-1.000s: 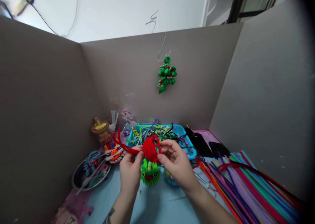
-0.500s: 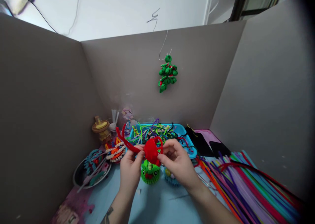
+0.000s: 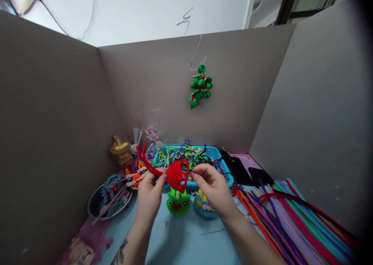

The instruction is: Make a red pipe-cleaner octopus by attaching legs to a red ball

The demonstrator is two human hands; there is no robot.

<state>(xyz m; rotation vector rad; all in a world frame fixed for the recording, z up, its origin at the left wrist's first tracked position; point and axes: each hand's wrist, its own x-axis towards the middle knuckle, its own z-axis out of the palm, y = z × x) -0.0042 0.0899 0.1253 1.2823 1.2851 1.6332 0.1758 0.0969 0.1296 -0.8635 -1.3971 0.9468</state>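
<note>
A fuzzy red pipe-cleaner piece (image 3: 175, 175) is held above the table, with a rounded body, loops on its right side and two loose ends rising to the left. My left hand (image 3: 149, 195) pinches it at the left, where those ends leave the body. Close to the loops, my right hand (image 3: 214, 191) has thumb and forefinger closed together; whatever they hold is too small to make out. Below the red piece sits a green fuzzy frog-like figure (image 3: 177, 204) with round eyes. A blue fuzzy piece with yellow and pink parts (image 3: 204, 206) stands beside it.
Behind my hands is a blue tray (image 3: 214, 151) of pipe-cleaner scraps. Long coloured pipe cleaners (image 3: 303, 218) lie at right, a metal bowl (image 3: 92, 208) of craft pieces at left. A green ornament (image 3: 201, 86) hangs before the grey back panel (image 3: 151, 78).
My left hand and the red piece have shifted slightly left and up. My right fingers, previously at the red piece's right edge, now sit a little apart from its body.
</note>
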